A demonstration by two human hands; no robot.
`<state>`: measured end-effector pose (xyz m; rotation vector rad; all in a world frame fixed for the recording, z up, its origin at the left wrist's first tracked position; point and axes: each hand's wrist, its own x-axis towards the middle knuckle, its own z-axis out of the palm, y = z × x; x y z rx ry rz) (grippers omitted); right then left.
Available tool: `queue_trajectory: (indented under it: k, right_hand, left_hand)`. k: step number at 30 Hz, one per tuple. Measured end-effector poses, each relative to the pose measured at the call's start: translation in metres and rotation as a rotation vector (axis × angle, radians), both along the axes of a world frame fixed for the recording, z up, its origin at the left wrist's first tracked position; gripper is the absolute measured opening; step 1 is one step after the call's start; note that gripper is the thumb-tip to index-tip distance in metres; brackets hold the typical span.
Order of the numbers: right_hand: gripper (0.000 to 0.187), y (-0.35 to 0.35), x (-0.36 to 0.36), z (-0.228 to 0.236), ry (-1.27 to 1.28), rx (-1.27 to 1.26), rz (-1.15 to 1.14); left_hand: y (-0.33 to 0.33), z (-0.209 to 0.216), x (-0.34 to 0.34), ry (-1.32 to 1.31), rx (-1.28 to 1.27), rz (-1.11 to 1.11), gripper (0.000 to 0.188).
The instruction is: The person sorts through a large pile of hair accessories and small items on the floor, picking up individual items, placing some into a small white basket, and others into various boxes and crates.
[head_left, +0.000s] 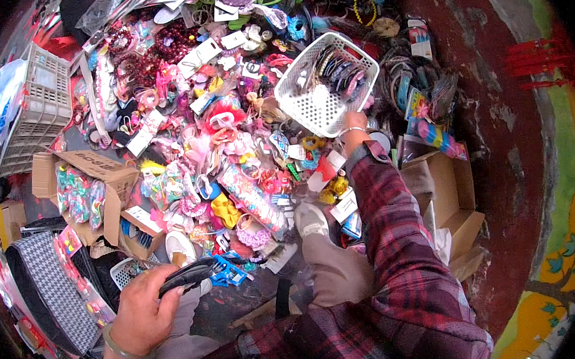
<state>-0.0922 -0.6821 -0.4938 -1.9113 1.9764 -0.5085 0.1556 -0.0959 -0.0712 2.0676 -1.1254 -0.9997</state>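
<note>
My left hand, with a bangle at the wrist, is closed on a dark, curved, band-like bundle; its exact kind is hard to make out. Farther off to the right, my right hand grips the near rim of a white perforated plastic basket. Inside the basket lie several dark hair bands, bunched toward its far right side. The basket rests tilted on a pile of hair accessories. Below my left hand's bundle is a blue packaged item.
A wide heap of hair ties, bows and clips spreads ahead of my shoes. To the left stand a grey crate, an opened cardboard box and a houndstooth bag. An opened carton sits by my right arm.
</note>
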Motion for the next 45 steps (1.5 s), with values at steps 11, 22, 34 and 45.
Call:
queue_trajectory:
  k: [11, 22, 34, 45]
  right_hand:
    - [0.031, -0.042, 0.013, 0.056, 0.536, 0.103, 0.343]
    - [0.018, 0.096, 0.179, 0.133, 0.091, -0.042, 0.548]
    - [0.023, 0.062, 0.196, 0.033, 0.644, 0.084, 0.469]
    - [0.023, 0.077, 0.2, 0.097, 0.331, 0.15, 0.276]
  left_hand:
    - [0.002, -0.004, 0.002, -0.039, 0.018, 0.01, 0.027]
    - [0.001, 0.004, 0.003, -0.081, 0.128, 0.044, 0.028]
    - [-0.009, -0.002, 0.027, -0.044, 0.179, 0.034, 0.028]
    - [-0.015, 0.0, 0.036, -0.04, 0.186, 0.032, 0.029]
